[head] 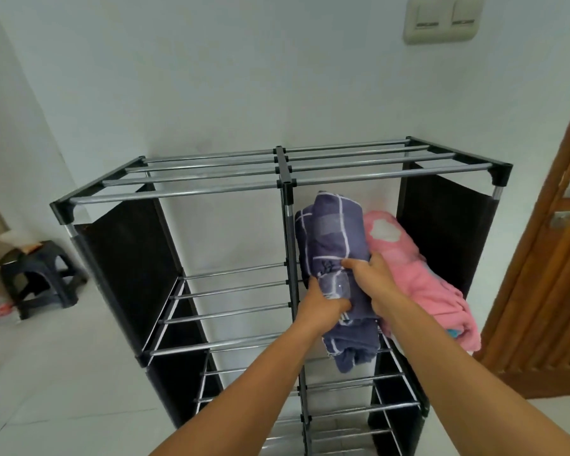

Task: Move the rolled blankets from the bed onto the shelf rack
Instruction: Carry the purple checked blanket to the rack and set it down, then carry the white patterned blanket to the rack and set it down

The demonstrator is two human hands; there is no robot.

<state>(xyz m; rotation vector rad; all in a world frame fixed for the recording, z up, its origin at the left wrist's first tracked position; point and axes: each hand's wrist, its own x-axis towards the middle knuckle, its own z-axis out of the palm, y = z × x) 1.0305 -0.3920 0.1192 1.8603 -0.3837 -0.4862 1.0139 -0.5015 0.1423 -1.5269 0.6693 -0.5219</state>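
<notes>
From the head camera, both hands gripped the blue blanket (336, 258), rolled and half inside the rack (287, 179)'s upper right shelf, beside the pink blanket (418, 274). The left hand (323, 304) curled round its near end, and the right hand (372, 278) clasped its side. Its loose tail overhung the shelf's front edge and might have dragged the roll off, or let it unroll, once released.

Home room; wooden door (547, 258); wall switches (441, 19).
</notes>
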